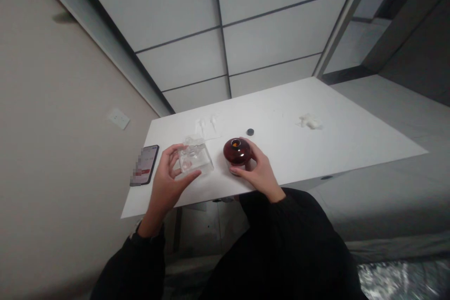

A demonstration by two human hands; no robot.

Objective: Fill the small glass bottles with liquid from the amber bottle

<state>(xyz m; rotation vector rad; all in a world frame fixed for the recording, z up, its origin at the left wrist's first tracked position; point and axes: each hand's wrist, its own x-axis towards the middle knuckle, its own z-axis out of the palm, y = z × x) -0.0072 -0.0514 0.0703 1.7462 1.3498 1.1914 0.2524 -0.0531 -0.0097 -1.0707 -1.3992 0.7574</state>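
Head view: the work looks partway along, since the red bottle (pixel 237 153) stands uncapped with its mouth bare, while a small black cap (pixel 250 132) lies beyond it on the white table (pixel 358 126). The clear container (pixel 196 159) sits apart to the bottle's left, so these 2 pieces are not joined, and the cap is not yet on anything. Whether any liquid has been moved, I cannot tell. The left hand (pixel 168 179) grips the clear container, fingers curled round its left side and thumb stretched along the near edge. The right hand (pixel 259 168) clasps the red bottle from the right, thumb across the near side and forefinger behind, leaving the neck upright and free; the bottle's base is partly hidden by that thumb. Both forearms reach up from the near edge in dark sleeves (pixel 131 262), angled slightly inward.
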